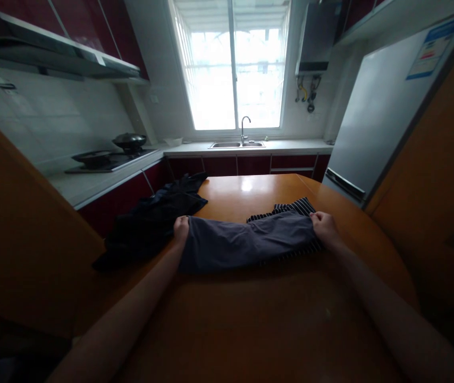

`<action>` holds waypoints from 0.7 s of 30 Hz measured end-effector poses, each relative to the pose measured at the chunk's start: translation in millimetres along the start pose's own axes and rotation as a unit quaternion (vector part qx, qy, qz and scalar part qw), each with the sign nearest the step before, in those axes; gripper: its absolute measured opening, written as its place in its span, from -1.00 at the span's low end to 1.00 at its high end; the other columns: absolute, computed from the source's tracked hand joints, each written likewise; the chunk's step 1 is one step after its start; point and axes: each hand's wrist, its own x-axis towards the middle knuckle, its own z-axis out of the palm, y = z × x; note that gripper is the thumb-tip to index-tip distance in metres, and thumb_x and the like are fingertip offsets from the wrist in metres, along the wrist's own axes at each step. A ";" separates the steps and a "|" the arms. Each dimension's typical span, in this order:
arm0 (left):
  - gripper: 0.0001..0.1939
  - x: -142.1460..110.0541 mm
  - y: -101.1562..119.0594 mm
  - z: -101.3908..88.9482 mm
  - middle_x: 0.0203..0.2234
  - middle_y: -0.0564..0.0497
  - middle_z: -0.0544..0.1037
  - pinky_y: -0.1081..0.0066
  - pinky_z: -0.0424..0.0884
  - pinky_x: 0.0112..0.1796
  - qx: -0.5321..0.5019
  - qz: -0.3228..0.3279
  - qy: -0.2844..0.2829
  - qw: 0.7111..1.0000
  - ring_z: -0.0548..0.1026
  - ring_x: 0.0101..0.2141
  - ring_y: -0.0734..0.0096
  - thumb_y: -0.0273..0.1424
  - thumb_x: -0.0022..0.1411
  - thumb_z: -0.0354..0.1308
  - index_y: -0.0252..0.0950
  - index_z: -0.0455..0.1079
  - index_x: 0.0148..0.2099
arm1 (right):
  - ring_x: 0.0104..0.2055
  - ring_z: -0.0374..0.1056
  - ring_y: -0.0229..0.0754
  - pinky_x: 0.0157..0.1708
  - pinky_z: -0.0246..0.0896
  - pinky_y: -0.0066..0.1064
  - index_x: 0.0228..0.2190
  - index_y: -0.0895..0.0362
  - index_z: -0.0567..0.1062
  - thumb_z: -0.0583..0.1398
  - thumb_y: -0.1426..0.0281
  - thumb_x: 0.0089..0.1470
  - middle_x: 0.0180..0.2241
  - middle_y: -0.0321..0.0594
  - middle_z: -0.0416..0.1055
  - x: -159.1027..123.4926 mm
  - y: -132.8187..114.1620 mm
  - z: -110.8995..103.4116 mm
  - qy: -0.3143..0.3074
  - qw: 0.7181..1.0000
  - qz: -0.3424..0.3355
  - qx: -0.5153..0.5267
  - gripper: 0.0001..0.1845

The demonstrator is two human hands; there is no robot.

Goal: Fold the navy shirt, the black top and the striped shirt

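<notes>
Now you're facing a bright window [234, 69], sink [227, 144] w/ tap [243, 127] below, silver fridge [386, 101] on yr R, dark-red cabs [85, 26] upper L.

A kitchen: a sink [227, 144] and tap [242, 126] below the window [213, 80] at top centre, range hood [63, 52] upper left above a hob [118, 161] with pans [129, 141], fridge [386, 106] at right

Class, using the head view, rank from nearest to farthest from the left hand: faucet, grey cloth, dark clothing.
1. Grey cloth: held in left hand.
2. Dark clothing: on that hand's left.
3. Faucet: ahead, beyond the table.
</notes>
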 end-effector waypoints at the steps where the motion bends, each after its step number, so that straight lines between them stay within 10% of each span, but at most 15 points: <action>1: -0.93 6.2 -0.2 -4.5 -0.48 0.10 0.32 0.40 0.34 -0.33 0.008 -0.006 0.018 1.000 0.34 -0.45 0.42 -0.40 0.16 0.04 -0.23 0.18 -0.32 | -0.52 0.23 -0.21 -0.48 0.06 -0.42 -0.64 0.10 0.33 0.10 0.26 0.10 -0.65 -0.29 0.30 1.3 3.8 0.7 -0.003 1.000 0.000 -0.008 -0.67; 4: -0.89 2.4 7.3 -6.7 -0.34 0.04 0.43 0.41 0.38 -0.26 0.025 0.026 0.039 0.999 0.43 -0.35 0.41 -0.44 0.12 0.10 -0.24 0.28 -0.24 | -0.46 0.31 -0.16 -0.40 0.14 -0.41 -0.59 0.11 0.39 0.12 0.28 0.09 -0.58 -0.22 0.40 2.0 9.8 5.9 -0.006 1.000 -0.007 -0.028 -0.73; 6: -0.84 -19.4 17.3 0.2 -0.24 -0.01 0.49 0.37 0.40 -0.15 0.074 0.114 -0.063 0.989 0.48 -0.24 0.34 -0.40 0.17 0.14 -0.23 0.37 -0.16 | -0.40 0.36 -0.14 -0.34 0.20 -0.40 -0.52 0.12 0.44 0.13 0.32 0.07 -0.50 -0.17 0.46 2.0 10.2 8.9 -0.003 0.999 -0.010 -0.037 -0.80; 10: -0.58 -86.1 31.0 23.4 0.02 -0.07 0.51 0.20 0.30 0.12 0.207 0.319 -0.409 0.829 0.43 0.06 0.14 -0.25 0.16 0.31 -0.13 0.44 0.07 | -0.38 0.38 -0.16 -0.34 0.25 -0.41 -0.45 0.16 0.49 0.17 0.38 0.02 -0.42 -0.15 0.49 1.7 7.1 8.0 -0.017 0.999 0.030 0.021 -0.88; 13: -0.65 -118.3 28.2 38.5 0.05 -0.10 0.51 0.20 0.30 0.13 0.237 0.369 -0.475 0.763 0.42 0.09 0.12 -0.29 0.26 0.24 -0.14 0.47 0.09 | -0.48 0.34 -0.22 -0.48 0.23 -0.46 -0.37 0.18 0.51 0.19 0.39 0.03 -0.48 -0.21 0.46 -0.9 1.0 2.2 -0.075 0.982 0.124 0.120 -0.87; 21: -0.66 -79.1 47.3 50.7 -0.50 0.06 0.52 0.44 0.31 -0.40 0.148 0.160 -0.411 0.885 0.45 -0.44 0.35 -0.18 0.31 0.07 -0.31 0.51 -0.35 | -0.53 0.36 -0.20 -0.58 0.29 -0.46 -0.31 0.14 0.51 0.22 0.29 0.10 -0.50 -0.20 0.47 -1.8 -25.1 -22.7 -0.159 0.926 0.186 0.288 -0.82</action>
